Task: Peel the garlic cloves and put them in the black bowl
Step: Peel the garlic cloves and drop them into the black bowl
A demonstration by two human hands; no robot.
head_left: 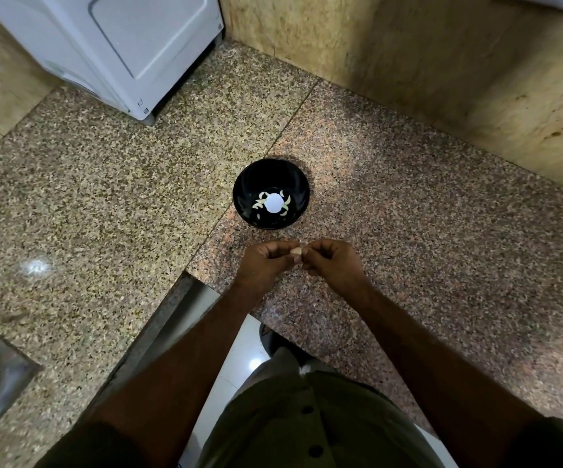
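Garlic clove (296, 254) pinched btwn left hand (266, 265) & right hand (332, 265), both gripping; black bowl (302, 184) lay straight ahead, near.

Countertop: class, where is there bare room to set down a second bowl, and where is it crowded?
Bare granite countertop lies right of the black bowl toward the wall, and left of it toward the white appliance. Crowded: just in front of the bowl, where left hand and right hand pinch a garlic clove.

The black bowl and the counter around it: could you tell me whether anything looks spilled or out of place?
Nothing stands out. The black bowl sits upright with peeled cloves inside; both hands hold one garlic clove above the counter.
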